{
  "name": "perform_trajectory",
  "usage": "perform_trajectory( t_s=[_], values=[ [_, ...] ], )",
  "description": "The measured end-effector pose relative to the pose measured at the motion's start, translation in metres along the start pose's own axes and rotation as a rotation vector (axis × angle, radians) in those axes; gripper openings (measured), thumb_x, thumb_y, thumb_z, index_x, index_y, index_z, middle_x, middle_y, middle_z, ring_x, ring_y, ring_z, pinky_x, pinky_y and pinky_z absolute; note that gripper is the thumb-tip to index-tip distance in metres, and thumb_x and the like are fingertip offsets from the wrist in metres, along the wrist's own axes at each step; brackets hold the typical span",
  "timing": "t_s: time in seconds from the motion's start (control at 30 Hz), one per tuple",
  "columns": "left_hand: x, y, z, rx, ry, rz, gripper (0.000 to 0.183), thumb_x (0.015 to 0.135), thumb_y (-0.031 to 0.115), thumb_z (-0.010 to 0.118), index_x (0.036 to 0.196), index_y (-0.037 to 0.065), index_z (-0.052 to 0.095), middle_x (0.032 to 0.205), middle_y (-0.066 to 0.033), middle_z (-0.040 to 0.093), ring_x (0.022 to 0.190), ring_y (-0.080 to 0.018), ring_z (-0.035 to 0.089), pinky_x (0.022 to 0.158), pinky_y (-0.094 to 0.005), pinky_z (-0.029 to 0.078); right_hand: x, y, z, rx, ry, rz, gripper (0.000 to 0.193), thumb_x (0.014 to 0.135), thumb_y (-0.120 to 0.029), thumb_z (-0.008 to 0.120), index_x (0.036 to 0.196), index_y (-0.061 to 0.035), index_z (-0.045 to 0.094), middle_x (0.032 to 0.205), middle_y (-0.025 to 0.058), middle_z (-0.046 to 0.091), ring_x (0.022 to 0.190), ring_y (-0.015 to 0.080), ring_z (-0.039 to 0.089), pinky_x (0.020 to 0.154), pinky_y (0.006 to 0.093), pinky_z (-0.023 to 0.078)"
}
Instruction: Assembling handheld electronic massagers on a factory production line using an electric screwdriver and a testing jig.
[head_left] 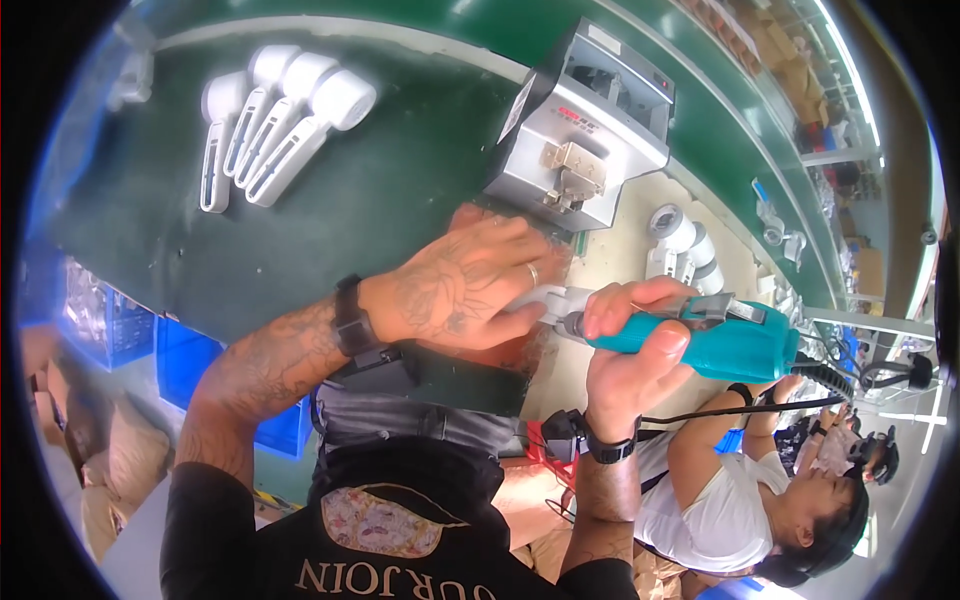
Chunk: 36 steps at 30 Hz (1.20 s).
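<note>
My right hand (640,365) is wrapped round a teal electric screwdriver (705,345), which lies almost level with its nose toward my left hand. My left hand (450,285) is closed on a white plastic part (545,298), mostly hidden under the fingers. The screwdriver's front end meets this part, though the exact contact point cannot be made out. Just beyond my hands stands a grey and silver benchtop machine (585,130) with a metal bracket on its front.
Several white round-headed handheld devices (290,100) lie fanned on the green mat (330,240) at far left. More white devices (685,245) stand right of the machine. A black cable (745,410) trails from the right. Blue crates (185,365) sit lower left; a co-worker (730,510) is at right.
</note>
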<state>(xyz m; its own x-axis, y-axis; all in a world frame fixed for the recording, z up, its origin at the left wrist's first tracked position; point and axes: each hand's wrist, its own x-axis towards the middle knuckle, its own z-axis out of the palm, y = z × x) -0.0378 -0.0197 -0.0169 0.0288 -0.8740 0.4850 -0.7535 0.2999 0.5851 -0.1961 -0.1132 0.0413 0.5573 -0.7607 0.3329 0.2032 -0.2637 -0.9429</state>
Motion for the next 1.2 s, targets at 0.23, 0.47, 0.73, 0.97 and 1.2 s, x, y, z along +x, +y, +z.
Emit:
perform_trajectory(
  t_s=[0.23, 0.47, 0.73, 0.97, 1.2],
  values=[
    [0.002, 0.0, -0.001, -0.011, -0.079, -0.004, 0.032, 0.087, 0.018, 0.069, 0.116, 0.006, 0.065, 0.128, -0.0087, 0.059, 0.108, -0.0316, 0.056, 0.095, -0.0426, 0.046, 0.004, 0.007, 0.0, 0.118, 0.009, 0.006, 0.055, 0.097, -0.057, 0.061, 0.095, -0.0042, 0.045, 0.067, 0.0056, 0.046, 0.054, 0.0167, 0.046, 0.049, 0.0346, 0.041],
    [0.001, 0.006, -0.002, 0.067, -0.042, 0.015, 0.038, 0.086, 0.02, 0.07, 0.121, 0.007, 0.064, 0.131, -0.0087, 0.059, 0.111, -0.0304, 0.057, 0.097, -0.0426, 0.046, -0.002, 0.006, -0.003, 0.179, -0.036, -0.004, 0.046, 0.097, -0.046, 0.064, 0.096, -0.0019, 0.05, 0.068, 0.0078, 0.049, 0.057, 0.02, 0.051, 0.053, 0.036, 0.045],
    [-0.045, 0.033, -0.021, 0.189, -0.172, 0.211, 0.031, 0.081, 0.014, 0.079, 0.11, 0.01, 0.069, 0.111, -0.0042, 0.069, 0.099, -0.0262, 0.066, 0.083, -0.0388, 0.054, -0.05, -0.039, -0.024, 0.345, 0.168, -0.052, 0.064, 0.09, -0.073, 0.059, 0.097, -0.0101, 0.046, 0.063, 0.0027, 0.048, 0.048, 0.0141, 0.047, 0.042, 0.0273, 0.037],
    [-0.098, -0.01, -0.076, 0.525, 0.272, -0.403, 0.04, 0.091, 0.001, 0.065, 0.131, 0.007, 0.064, 0.117, -0.0169, 0.064, 0.105, -0.0369, 0.061, 0.093, -0.0438, 0.049, -0.081, -0.028, -0.053, 0.27, 0.185, -0.068, 0.068, 0.091, -0.073, 0.056, 0.098, -0.0064, 0.045, 0.064, 0.0037, 0.049, 0.047, 0.0155, 0.048, 0.044, 0.0287, 0.04],
    [-0.087, -0.046, -0.097, 0.838, 0.268, -0.416, 0.037, 0.097, 0.004, 0.057, 0.133, 0.008, 0.063, 0.122, -0.017, 0.06, 0.11, -0.0388, 0.058, 0.097, -0.0449, 0.047, -0.092, -0.019, -0.065, 0.18, 0.111, 0.032, 0.069, 0.089, -0.071, 0.061, 0.099, -0.0043, 0.048, 0.061, 0.0044, 0.049, 0.048, 0.0164, 0.047, 0.046, 0.0295, 0.04]
  ],
)
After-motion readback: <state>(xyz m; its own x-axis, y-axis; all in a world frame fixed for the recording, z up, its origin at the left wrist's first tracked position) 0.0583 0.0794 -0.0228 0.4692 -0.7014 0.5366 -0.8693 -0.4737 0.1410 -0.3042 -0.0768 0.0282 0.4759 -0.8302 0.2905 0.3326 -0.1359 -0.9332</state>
